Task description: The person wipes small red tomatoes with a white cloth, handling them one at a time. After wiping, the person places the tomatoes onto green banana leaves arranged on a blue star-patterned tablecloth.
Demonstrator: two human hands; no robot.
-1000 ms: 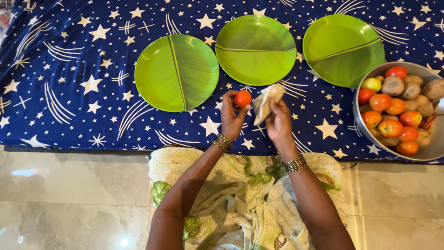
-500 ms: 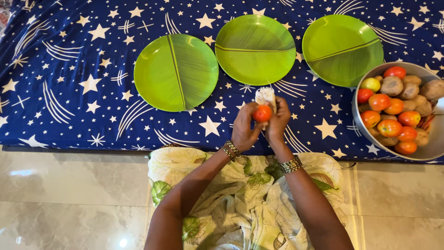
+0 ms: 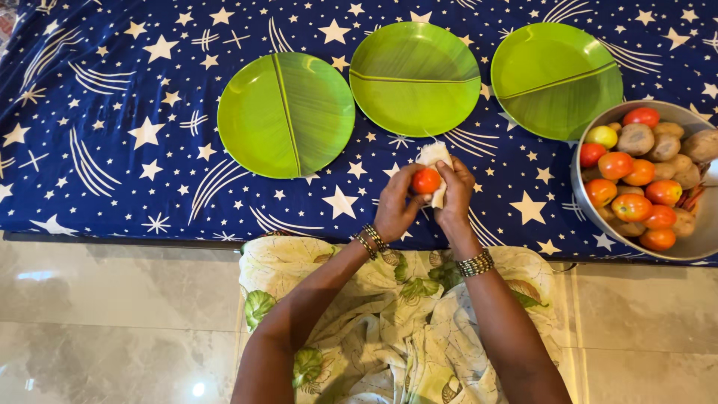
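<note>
Sitting at the near edge of the desk [image 3: 90, 150], lap covered in a pale leaf-print cloth. Holding a small red tomato [image 3: 426, 181] in the left hand [image 3: 395, 206], fingers curled closed around its near side. Pressing a folded white cloth [image 3: 434, 155] against the tomato's far side with the right hand [image 3: 454, 196], fingers bent shut over the cloth. Keeping both hands together, touching, just above the near-middle of the desk, over the dark blue star-print cover. Wearing beaded bracelets on both wrists. Resting at the right edge, a metal bowl [image 3: 598, 221] heaped with tomatoes and potatoes. Lying farther back, three round green plates in a row: the left plate [image 3: 286, 114], the middle plate [image 3: 415, 78] just beyond the hands, the right plate [image 3: 556, 79] beside the bowl.
</note>
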